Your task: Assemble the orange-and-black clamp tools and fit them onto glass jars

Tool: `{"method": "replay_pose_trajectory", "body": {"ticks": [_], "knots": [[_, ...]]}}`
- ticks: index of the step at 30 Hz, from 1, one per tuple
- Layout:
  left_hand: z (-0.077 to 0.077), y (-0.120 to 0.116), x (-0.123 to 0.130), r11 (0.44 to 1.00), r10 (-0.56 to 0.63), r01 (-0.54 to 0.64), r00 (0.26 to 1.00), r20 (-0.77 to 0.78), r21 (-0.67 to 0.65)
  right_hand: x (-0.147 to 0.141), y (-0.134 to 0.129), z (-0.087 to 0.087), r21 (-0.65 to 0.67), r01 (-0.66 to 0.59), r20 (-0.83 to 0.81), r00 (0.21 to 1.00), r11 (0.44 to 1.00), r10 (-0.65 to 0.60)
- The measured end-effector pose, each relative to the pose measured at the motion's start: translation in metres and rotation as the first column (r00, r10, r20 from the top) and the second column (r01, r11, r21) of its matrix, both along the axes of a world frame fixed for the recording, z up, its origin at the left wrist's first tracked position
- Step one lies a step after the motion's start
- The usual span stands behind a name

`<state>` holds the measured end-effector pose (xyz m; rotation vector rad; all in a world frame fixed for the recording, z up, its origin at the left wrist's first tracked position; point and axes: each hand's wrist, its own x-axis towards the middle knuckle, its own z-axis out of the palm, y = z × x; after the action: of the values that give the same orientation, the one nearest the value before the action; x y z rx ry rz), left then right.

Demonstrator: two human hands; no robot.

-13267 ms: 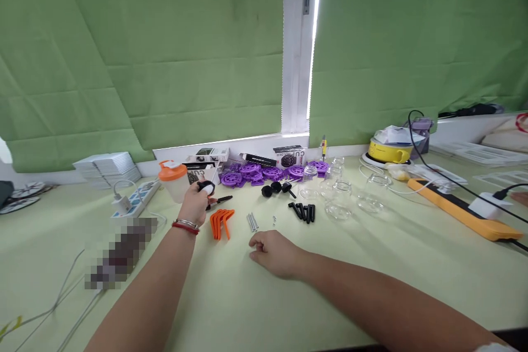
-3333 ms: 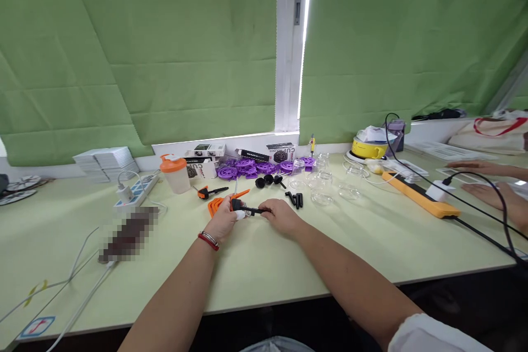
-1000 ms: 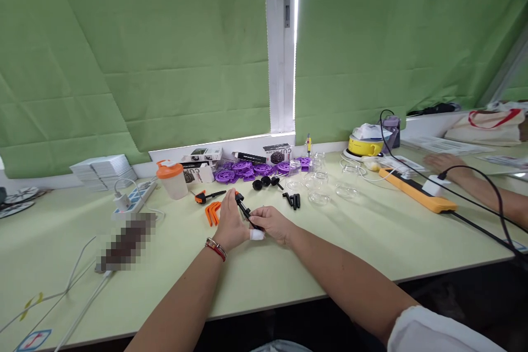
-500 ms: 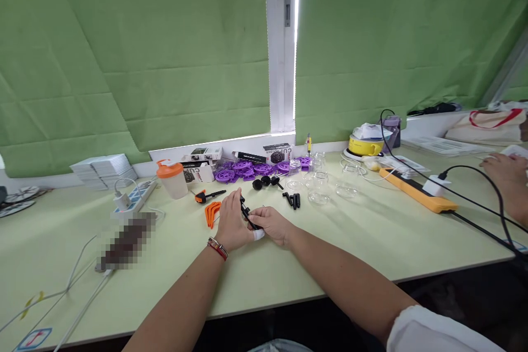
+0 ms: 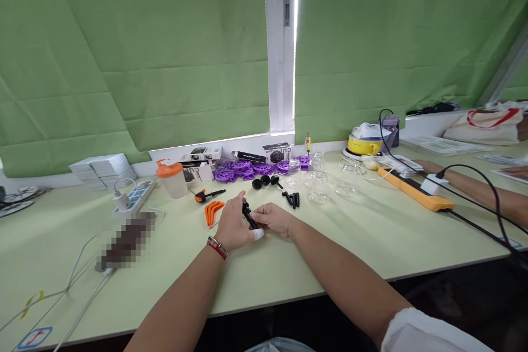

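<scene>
Both hands meet over the table around a slim black plastic part with a bit of orange at its upper end. My left hand is closed round it from the left; a white wrap covers the thumb. At its lower right side, my right hand pinches the part, its fingertips partly hidden. Orange L-shaped pieces lie just left of my left hand, and a similar black-and-orange part is behind them. Short black cylindrical pieces lie beyond my right hand, near round black knobs.
Purple plastic parts, cup-holder boxes and clear glass cups line the back. An orange-lidded shaker and a blurred object sit left. An orange power strip and another person's arm are right.
The black part has turned slightly in my hands, and its orange end now shows. My right fingers have shifted a little. The other person's arm at right has reached forward across the table.
</scene>
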<state>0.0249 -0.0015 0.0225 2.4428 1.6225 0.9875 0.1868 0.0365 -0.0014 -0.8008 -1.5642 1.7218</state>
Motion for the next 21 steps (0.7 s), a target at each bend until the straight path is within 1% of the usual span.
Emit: {"method": "replay_pose_trajectory", "body": {"ticks": [1, 2, 3, 4, 5, 6, 7, 10, 12, 13, 15, 17, 21], "knots": [[0.002, -0.001, -0.001, 0.999, 0.007, -0.007, 1.0, 0.01, -0.043, 0.006, 0.007, 0.0, 0.058, 0.079, 0.076, 0.994, 0.995, -0.083], [0.004, -0.001, -0.002, 0.996, 0.015, -0.013, 1.0, 0.022, -0.085, 0.012, 0.013, -0.001, 0.131, 0.207, 0.152, 0.962, 0.97, -0.226], [0.006, -0.001, -0.004, 0.992, 0.018, -0.013, 0.999, 0.037, -0.125, 0.019, 0.02, -0.001, 0.225, 0.348, 0.234, 0.888, 0.91, -0.397], [0.008, -0.002, -0.005, 0.987, 0.016, -0.007, 0.998, 0.056, -0.161, 0.026, 0.026, -0.002, 0.342, 0.435, 0.317, 0.781, 0.833, -0.538], [0.009, -0.002, -0.007, 0.981, 0.007, 0.008, 0.997, 0.079, -0.194, 0.033, 0.031, -0.004, 0.393, 0.462, 0.344, 0.728, 0.795, -0.593], [0.011, -0.002, -0.008, 0.974, -0.006, 0.03, 0.994, 0.108, -0.225, 0.038, 0.035, -0.006, 0.43, 0.464, 0.364, 0.696, 0.774, -0.619], [0.012, -0.002, -0.009, 0.966, -0.02, 0.055, 0.99, 0.138, -0.254, 0.042, 0.037, -0.007, 0.458, 0.452, 0.381, 0.678, 0.765, -0.628], [0.015, -0.002, -0.011, 0.936, -0.04, 0.123, 0.968, 0.248, -0.33, 0.042, 0.039, -0.011, 0.507, 0.375, 0.408, 0.689, 0.776, -0.599], [0.017, -0.002, -0.012, 0.908, -0.054, 0.187, 0.939, 0.34, -0.374, 0.035, 0.037, -0.012, 0.576, 0.268, 0.449, 0.686, 0.772, -0.573], [0.018, -0.002, -0.013, 0.886, -0.06, 0.23, 0.917, 0.393, -0.401, 0.031, 0.036, -0.012, 0.613, 0.202, 0.48, 0.673, 0.764, -0.563], [0.02, -0.001, -0.016, 0.827, -0.058, 0.317, 0.87, 0.489, -0.465, 0.023, 0.034, -0.012, 0.666, 0.081, 0.543, 0.628, 0.741, -0.557], [0.022, -0.002, -0.018, 0.769, -0.019, 0.359, 0.839, 0.543, -0.529, 0.017, 0.032, -0.011, 0.679, 0.025, 0.579, 0.596, 0.734, -0.556], [0.025, -0.005, -0.021, 0.675, 0.105, 0.368, 0.81, 0.577, -0.64, 0.014, 0.031, -0.009, 0.671, 0.016, 0.59, 0.594, 0.741, -0.547]]}}
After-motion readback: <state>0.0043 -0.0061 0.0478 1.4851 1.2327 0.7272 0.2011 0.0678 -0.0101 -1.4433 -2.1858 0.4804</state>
